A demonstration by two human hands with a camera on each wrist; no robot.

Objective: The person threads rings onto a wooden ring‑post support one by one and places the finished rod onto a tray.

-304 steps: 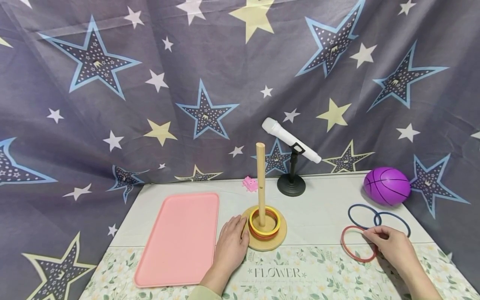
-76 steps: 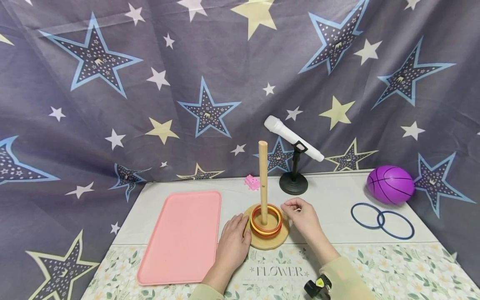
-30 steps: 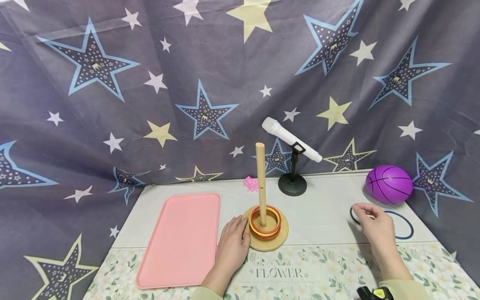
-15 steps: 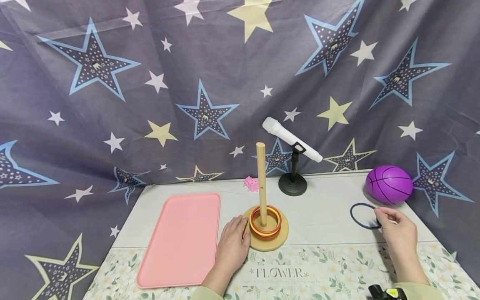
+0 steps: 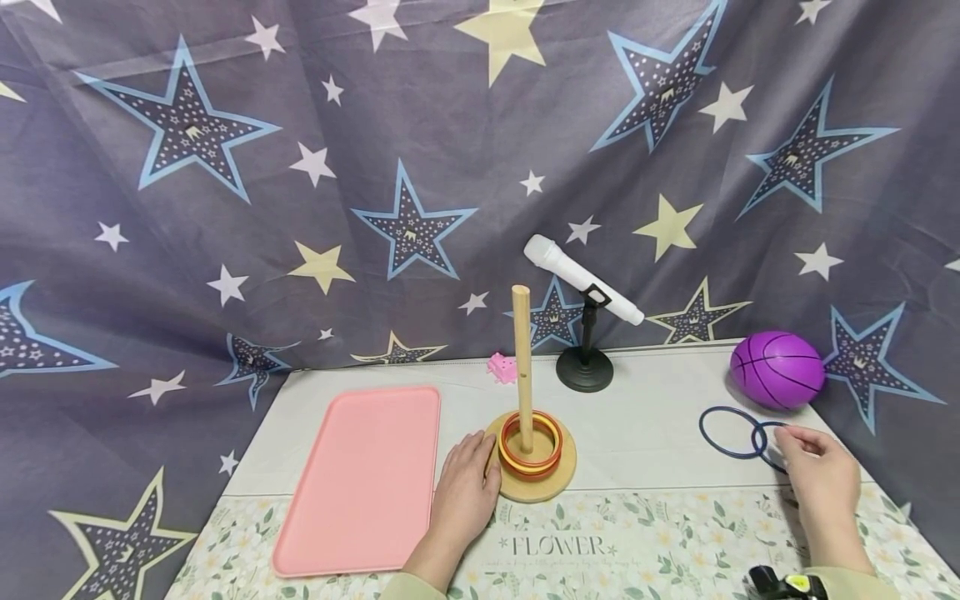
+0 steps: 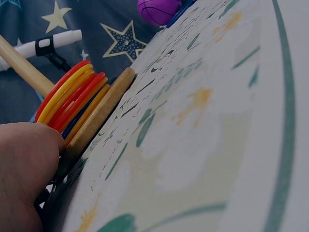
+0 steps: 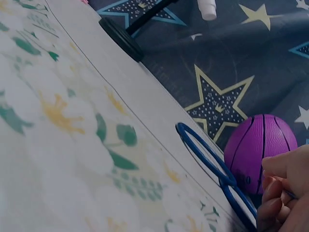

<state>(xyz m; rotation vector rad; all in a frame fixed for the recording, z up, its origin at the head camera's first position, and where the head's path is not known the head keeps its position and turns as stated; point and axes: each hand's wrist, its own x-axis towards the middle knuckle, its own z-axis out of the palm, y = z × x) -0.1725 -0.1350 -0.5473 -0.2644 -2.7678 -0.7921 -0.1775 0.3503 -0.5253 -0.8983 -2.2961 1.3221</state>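
A wooden peg (image 5: pixel 522 367) rises from a round wooden base (image 5: pixel 564 479). Several rings are stacked around it: a red ring (image 6: pixel 55 92) on top, yellow and red ones below, and a bit of blue low down. My left hand (image 5: pixel 461 492) rests against the base's left side, fingers extended. Farther right, two dark blue rings (image 5: pixel 703 432) lie overlapping on the table. My right hand (image 5: pixel 825 479) is at the right-hand blue ring (image 7: pixel 239 208), thumb and fingertips close together over its far edge and hiding part of it. Whether they pinch it is unclear.
A purple ball (image 5: pixel 777 371) sits just behind the blue rings. A white microphone (image 5: pixel 581 279) on a black stand (image 5: pixel 585 371) and a small pink object (image 5: pixel 502 367) are behind the peg. At left lies a pink tray (image 5: pixel 360 475). A starry curtain (image 5: pixel 450 125) hangs behind.
Ten seconds ago the right hand held a red ring at right; that ring now tops the stack. The right hand has returned and shifted right along the blue rings. The left hand has stayed.
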